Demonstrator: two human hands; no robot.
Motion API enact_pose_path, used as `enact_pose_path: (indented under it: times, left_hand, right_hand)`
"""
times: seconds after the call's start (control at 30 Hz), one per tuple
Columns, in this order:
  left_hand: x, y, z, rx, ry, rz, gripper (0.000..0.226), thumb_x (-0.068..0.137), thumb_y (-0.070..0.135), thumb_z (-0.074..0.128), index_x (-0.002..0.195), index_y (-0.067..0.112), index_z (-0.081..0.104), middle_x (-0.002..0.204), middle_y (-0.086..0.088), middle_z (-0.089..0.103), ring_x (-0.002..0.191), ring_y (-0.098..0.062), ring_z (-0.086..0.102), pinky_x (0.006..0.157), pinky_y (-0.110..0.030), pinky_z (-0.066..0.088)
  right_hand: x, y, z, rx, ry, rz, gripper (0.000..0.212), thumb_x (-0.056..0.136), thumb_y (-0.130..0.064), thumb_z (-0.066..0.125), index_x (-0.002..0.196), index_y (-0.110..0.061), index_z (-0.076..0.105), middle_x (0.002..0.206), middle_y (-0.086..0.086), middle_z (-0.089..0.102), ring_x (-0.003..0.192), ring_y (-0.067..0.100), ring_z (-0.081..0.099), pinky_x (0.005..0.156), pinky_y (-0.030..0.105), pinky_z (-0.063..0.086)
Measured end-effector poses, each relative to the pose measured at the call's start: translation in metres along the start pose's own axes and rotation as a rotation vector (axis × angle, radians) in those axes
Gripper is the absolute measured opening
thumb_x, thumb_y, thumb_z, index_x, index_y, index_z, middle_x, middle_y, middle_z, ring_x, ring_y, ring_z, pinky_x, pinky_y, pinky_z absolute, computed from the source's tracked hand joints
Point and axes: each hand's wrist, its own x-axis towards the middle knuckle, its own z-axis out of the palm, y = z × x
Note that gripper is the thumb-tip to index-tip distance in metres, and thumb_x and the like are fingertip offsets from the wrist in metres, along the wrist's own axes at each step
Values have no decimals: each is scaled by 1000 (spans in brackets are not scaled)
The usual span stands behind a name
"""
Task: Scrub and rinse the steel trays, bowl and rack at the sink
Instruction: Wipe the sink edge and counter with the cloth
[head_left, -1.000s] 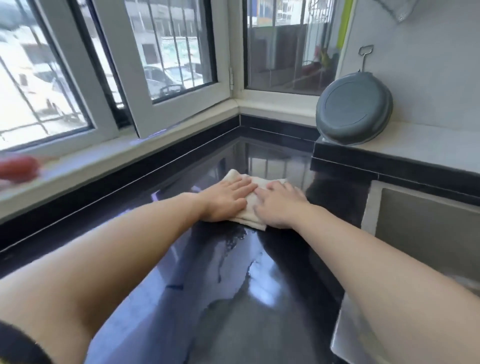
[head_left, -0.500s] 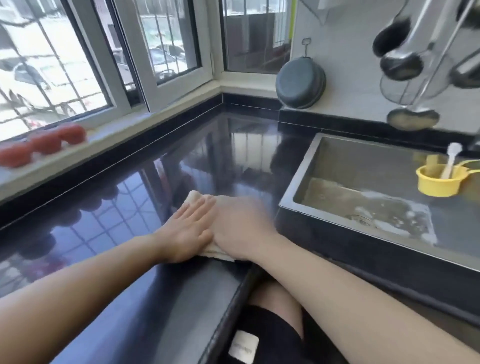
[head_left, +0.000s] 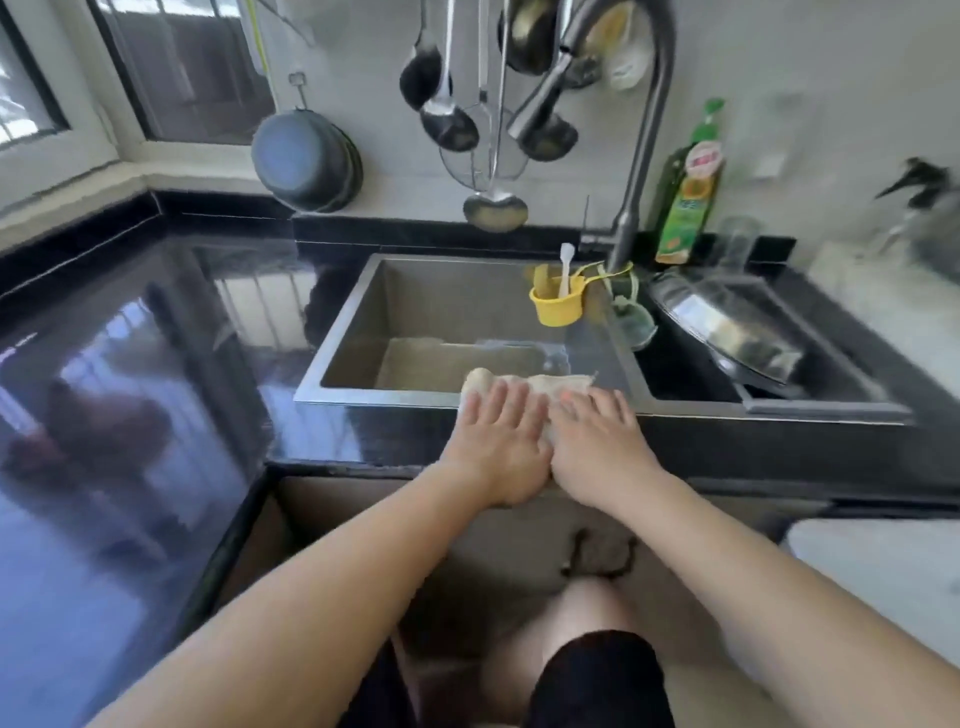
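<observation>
A beige cloth (head_left: 540, 385) lies on the black counter strip along the front rim of the steel sink (head_left: 374, 306). My left hand (head_left: 498, 436) and my right hand (head_left: 597, 436) press flat on it side by side, fingers straight and pointing toward the basin. The basin holds a little water and shows no trays. A steel lid or pan (head_left: 727, 327) rests in the dark right-hand compartment. The faucet (head_left: 639, 156) arches over the sink.
A yellow caddy (head_left: 553, 306) with a white brush hangs at the sink's back right. A green detergent bottle (head_left: 688, 192) stands behind the faucet. Ladles (head_left: 447, 119) hang on the wall, and a dark pan (head_left: 306, 156) leans there. The glossy black counter (head_left: 130, 389) runs along the left.
Both hands have slid the cloth from the far left corner of the counter, along it, to the strip in front of the sink. My view turned right toward the sink.
</observation>
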Motion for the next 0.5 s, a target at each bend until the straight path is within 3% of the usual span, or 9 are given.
enact_pose_path:
  times: [0.1, 0.2, 0.37, 0.5]
  left_hand:
    - [33, 100, 6, -85, -75, 101, 63, 109, 43, 10, 166, 22, -5, 173, -8, -17, 158, -28, -21, 125, -53, -15]
    - [45, 147, 8, -102, -102, 176, 64, 109, 43, 12, 166, 21, -5, 172, -9, -17, 158, -28, -22, 124, -53, -18]
    - [48, 125, 2, -40, -126, 268, 66, 110, 47, 12, 165, 19, -11, 172, -9, -19, 158, -27, -22, 127, -47, -12]
    - [69, 116, -2, 28, -82, 231, 65, 110, 42, 14, 164, 18, -14, 172, -11, -17, 158, -31, -19, 128, -49, -7]
  right_hand:
    - [-28, 87, 3, -71, -25, 177, 52, 106, -25, 28, 158, -22, 23, 168, -1, 16, 152, 31, 12, 125, 50, 6]
    - [-43, 136, 7, -89, -41, 258, 54, 105, -24, 33, 158, -24, 22, 169, -2, 13, 152, 32, 11, 125, 49, 9]
    - [-29, 139, 15, -119, 18, 178, 61, 100, -17, 43, 157, -20, 22, 168, 1, 13, 155, 31, 2, 125, 46, 2]
    - [4, 139, 12, -54, 20, 152, 58, 101, -12, 40, 156, -18, 22, 167, 2, 17, 156, 28, -1, 125, 47, 2]
